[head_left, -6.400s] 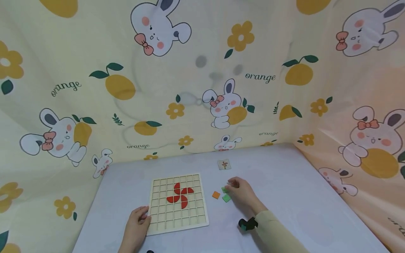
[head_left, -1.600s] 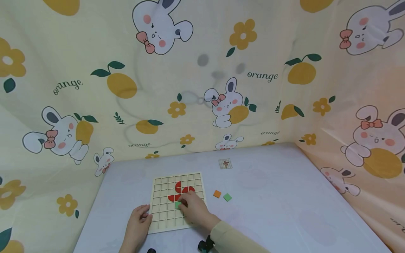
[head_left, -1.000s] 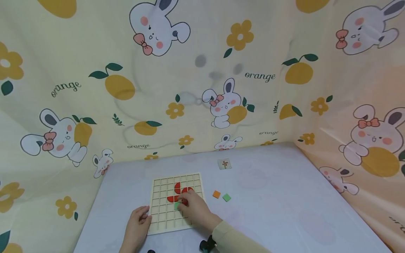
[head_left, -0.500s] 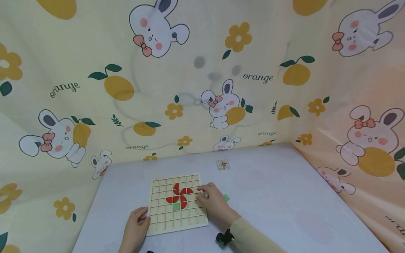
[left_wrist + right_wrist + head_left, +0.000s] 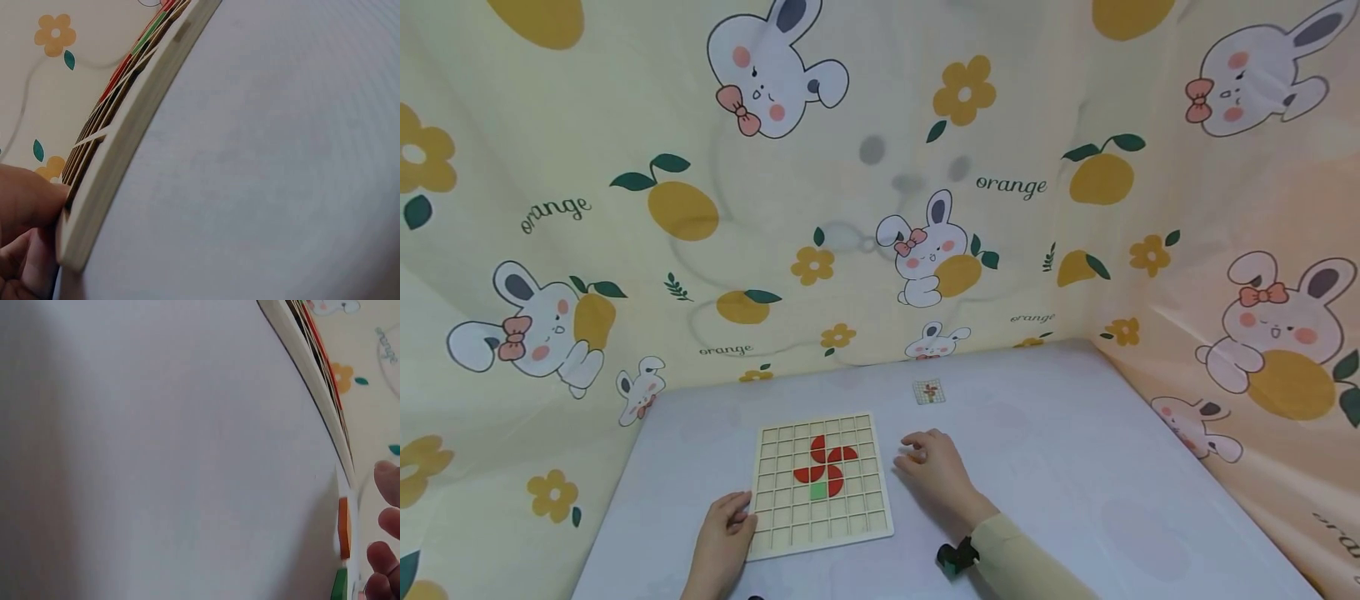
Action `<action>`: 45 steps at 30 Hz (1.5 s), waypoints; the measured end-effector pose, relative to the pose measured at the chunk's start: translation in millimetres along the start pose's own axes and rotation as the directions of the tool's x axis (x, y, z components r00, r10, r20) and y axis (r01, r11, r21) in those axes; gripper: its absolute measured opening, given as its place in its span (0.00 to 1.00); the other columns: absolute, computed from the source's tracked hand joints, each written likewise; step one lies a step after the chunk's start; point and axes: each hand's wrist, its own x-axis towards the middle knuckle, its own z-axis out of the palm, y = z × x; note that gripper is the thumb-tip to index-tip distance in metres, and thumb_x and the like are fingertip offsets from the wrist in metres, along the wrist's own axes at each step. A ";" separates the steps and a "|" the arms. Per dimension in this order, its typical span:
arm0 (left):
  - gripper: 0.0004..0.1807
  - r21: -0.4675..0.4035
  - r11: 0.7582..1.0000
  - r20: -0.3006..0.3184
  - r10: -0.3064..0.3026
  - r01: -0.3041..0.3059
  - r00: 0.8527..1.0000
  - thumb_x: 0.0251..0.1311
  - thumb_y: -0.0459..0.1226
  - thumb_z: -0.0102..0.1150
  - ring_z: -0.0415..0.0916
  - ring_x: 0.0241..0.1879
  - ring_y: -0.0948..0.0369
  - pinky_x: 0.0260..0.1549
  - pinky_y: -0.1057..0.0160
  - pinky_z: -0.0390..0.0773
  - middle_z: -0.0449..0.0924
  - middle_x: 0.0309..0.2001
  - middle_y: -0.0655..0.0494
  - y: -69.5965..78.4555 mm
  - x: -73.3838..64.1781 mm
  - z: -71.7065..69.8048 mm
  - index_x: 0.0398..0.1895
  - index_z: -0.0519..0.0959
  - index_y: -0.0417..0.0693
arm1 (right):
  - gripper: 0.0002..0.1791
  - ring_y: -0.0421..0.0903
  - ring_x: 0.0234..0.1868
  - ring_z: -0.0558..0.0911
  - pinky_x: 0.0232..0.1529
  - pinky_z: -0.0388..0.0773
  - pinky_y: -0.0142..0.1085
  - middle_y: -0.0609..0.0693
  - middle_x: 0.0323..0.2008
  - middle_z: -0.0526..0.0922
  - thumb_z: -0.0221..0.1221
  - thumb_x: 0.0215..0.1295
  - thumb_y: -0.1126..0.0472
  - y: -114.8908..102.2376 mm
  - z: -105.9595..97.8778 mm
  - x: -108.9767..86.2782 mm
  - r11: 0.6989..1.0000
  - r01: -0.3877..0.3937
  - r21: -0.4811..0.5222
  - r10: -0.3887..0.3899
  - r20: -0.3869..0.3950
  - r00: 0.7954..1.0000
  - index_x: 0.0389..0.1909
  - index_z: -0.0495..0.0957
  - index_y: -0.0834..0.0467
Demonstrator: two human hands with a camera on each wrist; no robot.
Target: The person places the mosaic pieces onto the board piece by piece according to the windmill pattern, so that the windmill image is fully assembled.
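Observation:
A cream grid board (image 5: 778,522) lies on the table. My left hand (image 5: 721,533) grips its left edge near the front corner, the thumb on the rim in the left wrist view. Red quarter-round pieces (image 5: 834,480) form a pinwheel on the grid, and a green square tile (image 5: 818,491) fills a cell below it. Right of the board, my right hand (image 5: 936,468) hovers with loosely bent fingers and holds nothing. Close by those fingers in the right wrist view are a loose orange tile (image 5: 344,528) and a green tile (image 5: 339,585), mostly hidden by the hand in the head view.
A small card (image 5: 929,391) printed with a gridded pinwheel lies behind the board. The white-covered table (image 5: 1075,467) meets a patterned cloth backdrop (image 5: 850,208) at the back and sides. A black wrist device (image 5: 957,557) sits on the right wrist.
My right hand was at the loose green tiles, then set one in a cell below the pinwheel. It has let go and moved back right over the loose tiles. The left hand stays put.

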 end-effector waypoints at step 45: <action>0.24 0.006 1.000 -0.013 -0.018 0.018 1.000 0.62 0.28 0.55 0.67 0.52 0.52 0.50 0.52 0.77 0.60 0.63 0.42 1.6 -0.1 1.4 0.63 0.69 0.32 | 0.11 0.49 0.39 0.69 0.45 0.67 0.48 0.47 0.34 0.75 0.72 0.51 0.50 -2.1 -13.3 3.5 0.983 -0.056 -0.175 0.061 0.027 0.998 0.28 0.82 0.51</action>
